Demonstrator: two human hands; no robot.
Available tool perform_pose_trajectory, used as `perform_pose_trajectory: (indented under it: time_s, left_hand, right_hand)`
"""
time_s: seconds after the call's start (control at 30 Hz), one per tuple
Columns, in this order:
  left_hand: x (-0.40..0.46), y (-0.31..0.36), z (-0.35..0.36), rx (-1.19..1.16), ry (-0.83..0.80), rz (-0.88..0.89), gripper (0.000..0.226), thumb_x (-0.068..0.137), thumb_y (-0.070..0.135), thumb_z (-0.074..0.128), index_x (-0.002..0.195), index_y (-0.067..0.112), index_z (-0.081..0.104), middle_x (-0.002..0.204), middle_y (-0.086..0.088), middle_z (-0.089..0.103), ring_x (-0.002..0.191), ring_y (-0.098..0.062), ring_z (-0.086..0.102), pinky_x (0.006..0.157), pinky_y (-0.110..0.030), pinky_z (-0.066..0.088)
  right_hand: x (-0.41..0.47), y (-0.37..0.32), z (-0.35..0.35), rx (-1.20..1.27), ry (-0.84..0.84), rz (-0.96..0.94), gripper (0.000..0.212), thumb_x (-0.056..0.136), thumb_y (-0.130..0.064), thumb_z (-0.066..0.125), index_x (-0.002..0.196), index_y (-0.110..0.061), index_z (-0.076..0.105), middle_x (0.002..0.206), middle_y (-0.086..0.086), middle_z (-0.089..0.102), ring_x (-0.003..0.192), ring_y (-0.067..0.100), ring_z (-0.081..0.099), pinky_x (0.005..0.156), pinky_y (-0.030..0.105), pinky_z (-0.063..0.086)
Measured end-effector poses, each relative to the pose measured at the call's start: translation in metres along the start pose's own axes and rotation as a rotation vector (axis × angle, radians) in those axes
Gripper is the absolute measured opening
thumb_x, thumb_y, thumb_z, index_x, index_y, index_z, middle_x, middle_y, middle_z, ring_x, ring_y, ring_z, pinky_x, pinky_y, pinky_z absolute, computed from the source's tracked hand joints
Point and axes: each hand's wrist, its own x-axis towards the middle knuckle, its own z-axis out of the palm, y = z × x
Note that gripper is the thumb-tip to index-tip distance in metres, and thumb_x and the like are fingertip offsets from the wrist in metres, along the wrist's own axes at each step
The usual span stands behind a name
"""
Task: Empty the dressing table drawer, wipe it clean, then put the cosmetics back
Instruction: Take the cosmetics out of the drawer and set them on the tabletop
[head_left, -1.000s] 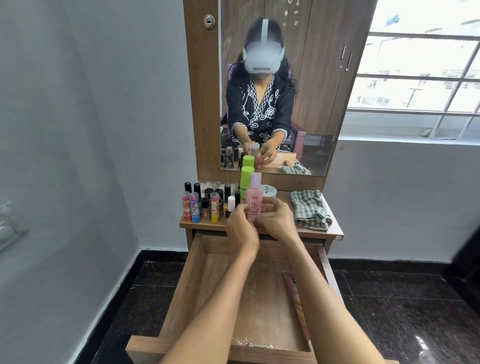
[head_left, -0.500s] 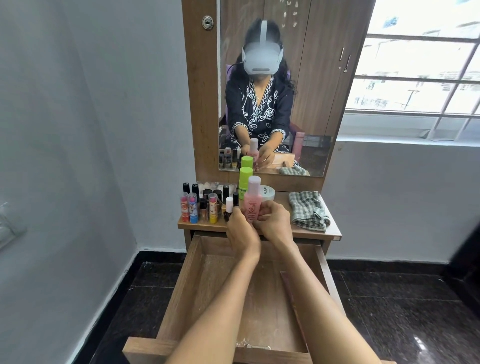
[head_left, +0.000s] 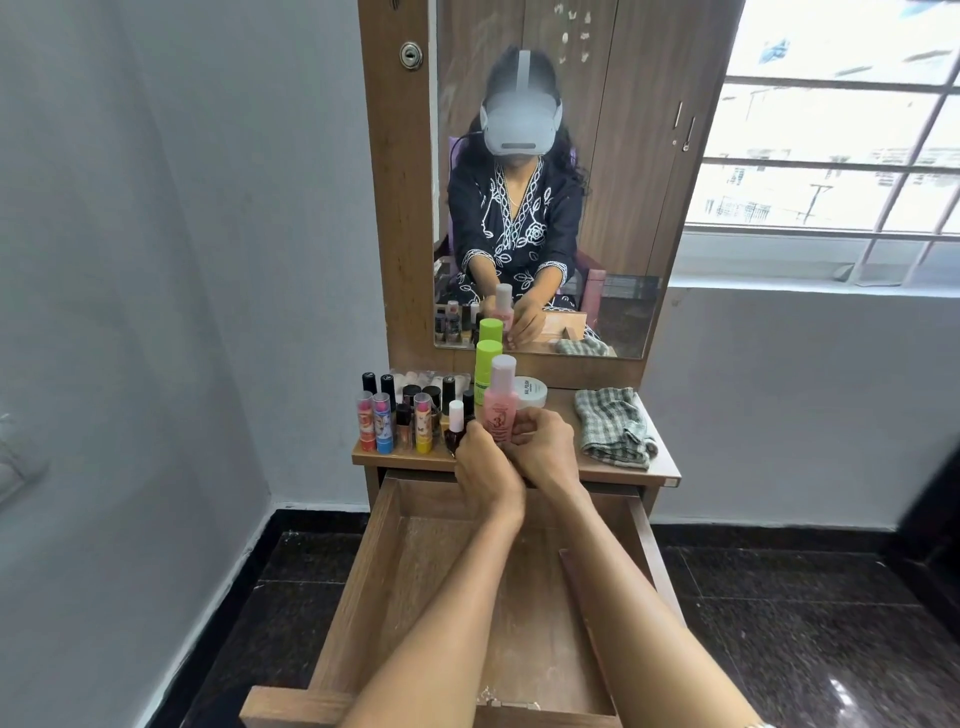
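Landmark: pink bottle (head_left: 500, 410), upright on the counter (head_left: 618, 470), long axis vertical, pale cap uppermost; it stands at the front edge of the counter, directly above the back wall of the open drawer (head_left: 358, 561).

Left of the pink bottle: a cluster of small cosmetics; coloured lip-balm sticks (head_left: 375, 422) at the far left; black-capped tubes (head_left: 378, 383) behind them; a dark nail-polish bottle with white cap (head_left: 455, 427) just beside the landmark.

At the pink bottle: left hand (head_left: 480, 462), fingers curled against its lower left side; right hand (head_left: 545, 447), fingers (head_left: 519, 425) wrapped over its lower front and right; both hands grasping the bottle, neither nearer than the other; the bottle rises straight up out of the fingers.

Behind the pink bottle: green-capped bottle (head_left: 487, 371), upright, near; white round jar (head_left: 531, 391) behind and to the right.

Right of the pink bottle: checked cloth (head_left: 613, 427), crumpled on the counter, well apart from the hands.

Below the pink bottle: the drawer, pulled fully out; wooden floor largely bare; a thin flat item along its right wall, partly hidden by the right forearm, kind not legible; small debris at the front edge.

Judgement: the cosmetics stand out on the counter and the drawer is nearly empty; whether the bottle is being set down or lifted cannot be told; a move back would carry it toward the person and down into the drawer.
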Motion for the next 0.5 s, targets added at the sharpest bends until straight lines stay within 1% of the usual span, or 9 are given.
perform_pose_trajectory:
  time_s: [0.07,0.13,0.2,0.3,0.37,0.4,0.47,0.5]
  left_hand:
    - [0.0,0.002,-0.001,-0.074,0.004,-0.032,0.04,0.092,0.024,0.027,0.082,0.008,0.062,0.092,-0.016,0.064,0.086,-0.031,0.055,0.069,-0.039,0.036]
    - [0.0,0.003,-0.001,-0.073,0.011,-0.031,0.04,0.092,0.024,0.027,0.083,0.008,0.062,0.093,-0.015,0.063,0.087,-0.03,0.054,0.07,-0.039,0.036]
    - [-0.001,0.003,-0.002,-0.089,0.007,-0.024,0.041,0.093,0.024,0.027,0.084,0.009,0.063,0.092,-0.013,0.063,0.086,-0.029,0.053,0.069,-0.037,0.034]
    - [-0.002,0.004,-0.002,-0.079,0.006,-0.024,0.04,0.094,0.023,0.027,0.083,0.007,0.062,0.089,-0.012,0.061,0.083,-0.027,0.051,0.066,-0.035,0.03]
    - [-0.001,0.003,-0.002,-0.015,-0.007,0.005,0.034,0.094,0.018,0.028,0.08,0.008,0.057,0.092,-0.015,0.062,0.08,-0.026,0.049,0.065,-0.033,0.028]
    - [-0.002,0.002,-0.003,0.032,-0.007,0.033,0.03,0.094,0.015,0.029,0.081,0.01,0.056,0.095,-0.015,0.062,0.083,-0.027,0.051,0.065,-0.033,0.028]
    - [-0.003,-0.002,-0.006,0.224,0.02,0.167,0.019,0.091,0.007,0.037,0.086,0.011,0.054,0.099,-0.014,0.063,0.092,-0.031,0.056,0.066,-0.032,0.032]
    - [-0.004,-0.004,-0.007,0.326,0.04,0.257,0.016,0.089,0.003,0.042,0.094,0.009,0.056,0.101,-0.014,0.063,0.095,-0.03,0.058,0.068,-0.033,0.037]
  right_hand:
    - [0.001,-0.001,0.001,-0.008,-0.005,-0.002,0.024,0.073,-0.004,0.074,0.095,-0.009,0.069,0.078,-0.002,0.067,0.063,0.003,0.059,0.065,0.015,0.05]
    - [0.002,-0.001,0.001,-0.008,-0.009,-0.003,0.024,0.073,-0.005,0.074,0.096,-0.009,0.069,0.081,0.0,0.069,0.068,0.006,0.06,0.071,0.021,0.053]
    - [0.001,-0.001,0.001,-0.004,-0.015,-0.008,0.024,0.073,-0.006,0.074,0.097,-0.008,0.07,0.084,0.003,0.071,0.072,0.008,0.062,0.075,0.024,0.054]
    - [0.001,0.0,0.0,-0.017,-0.025,-0.013,0.025,0.075,-0.006,0.073,0.099,-0.007,0.07,0.088,0.005,0.072,0.072,0.007,0.061,0.069,0.018,0.05]
    - [0.0,0.0,-0.001,-0.031,-0.013,-0.008,0.026,0.076,-0.01,0.073,0.102,-0.007,0.068,0.091,0.005,0.07,0.072,0.008,0.06,0.068,0.018,0.048]
    - [-0.002,-0.001,-0.004,-0.04,-0.002,-0.007,0.028,0.077,-0.012,0.073,0.103,-0.007,0.067,0.094,0.004,0.069,0.072,0.009,0.059,0.069,0.019,0.048]
    - [-0.007,-0.002,-0.009,-0.041,0.011,-0.006,0.035,0.076,-0.013,0.076,0.108,-0.008,0.064,0.099,0.003,0.065,0.078,0.01,0.059,0.071,0.022,0.048]
    - [-0.01,-0.002,-0.013,-0.024,0.019,-0.005,0.039,0.075,-0.012,0.077,0.111,-0.008,0.063,0.1,0.002,0.063,0.081,0.012,0.059,0.072,0.023,0.048]
